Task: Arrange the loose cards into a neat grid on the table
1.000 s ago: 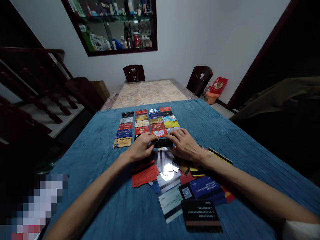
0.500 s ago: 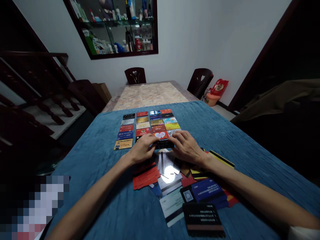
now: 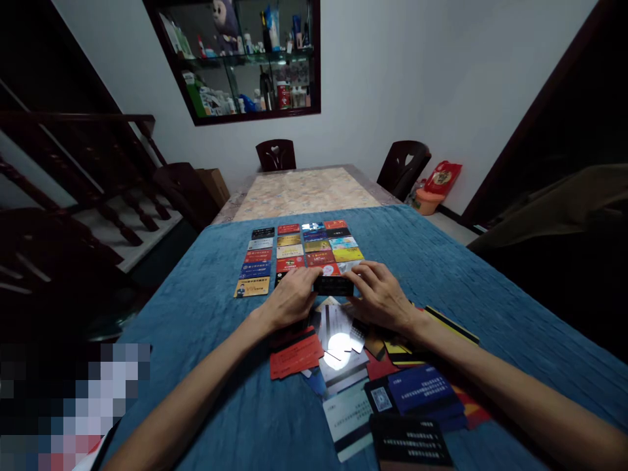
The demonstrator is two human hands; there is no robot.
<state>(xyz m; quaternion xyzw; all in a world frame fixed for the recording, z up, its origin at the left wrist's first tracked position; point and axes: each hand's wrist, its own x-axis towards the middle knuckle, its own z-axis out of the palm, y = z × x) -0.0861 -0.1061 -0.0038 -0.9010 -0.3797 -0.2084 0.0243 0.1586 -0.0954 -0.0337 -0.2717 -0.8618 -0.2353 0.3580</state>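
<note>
My left hand (image 3: 290, 302) and my right hand (image 3: 381, 297) both pinch a black card (image 3: 333, 286) by its ends, holding it flat just above the blue cloth (image 3: 196, 307). It sits at the near edge of a grid of cards (image 3: 299, 252) laid in neat rows face up. Below my hands lies a loose pile of cards (image 3: 363, 379), red, blue, black and white, overlapping one another, with a bright glare on one.
The blue cloth covers the near half of a long table; its marbled top (image 3: 304, 190) shows beyond. Two dark chairs (image 3: 275, 154) stand at the far end. A staircase rail (image 3: 73, 163) runs on the left, a glass cabinet (image 3: 245, 59) hangs on the wall.
The view has shifted slightly, so everything sits a little lower and to the right. Both hands keep hold of the black card at the grid's near edge.
</note>
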